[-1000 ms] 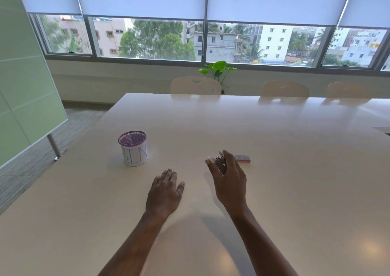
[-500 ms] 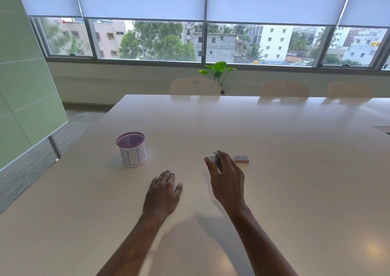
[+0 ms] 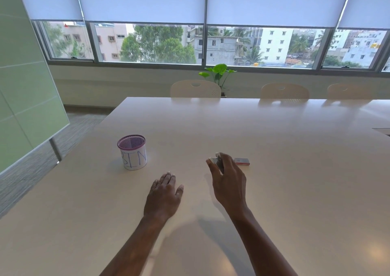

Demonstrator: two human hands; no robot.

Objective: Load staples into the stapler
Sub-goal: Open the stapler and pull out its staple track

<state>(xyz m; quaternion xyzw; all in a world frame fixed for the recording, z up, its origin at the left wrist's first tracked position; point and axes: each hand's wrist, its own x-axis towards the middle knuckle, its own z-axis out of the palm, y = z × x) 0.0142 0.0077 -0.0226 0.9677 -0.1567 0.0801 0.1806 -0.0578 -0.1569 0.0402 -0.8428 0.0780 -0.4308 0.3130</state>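
Note:
My right hand point(image 3: 229, 180) is closed around a small metal stapler point(image 3: 217, 162) at the middle of the table; most of the stapler is hidden under my fingers and thumb. Just right of that hand a small flat staple box point(image 3: 242, 161), pink and white, lies on the table. My left hand point(image 3: 163, 195) rests flat on the tabletop, fingers slightly apart, holding nothing, to the left of the stapler.
A purple mesh cup point(image 3: 132, 152) wrapped in white paper marked "BIN" stands at the left on the long white table point(image 3: 274, 170). Chairs point(image 3: 195, 89) line the far edge. A green glass board point(image 3: 23, 90) stands off the table's left side.
Both hands stay in nearly the same place. The right hand keeps its hold on the stapler; only the view has shifted slightly.

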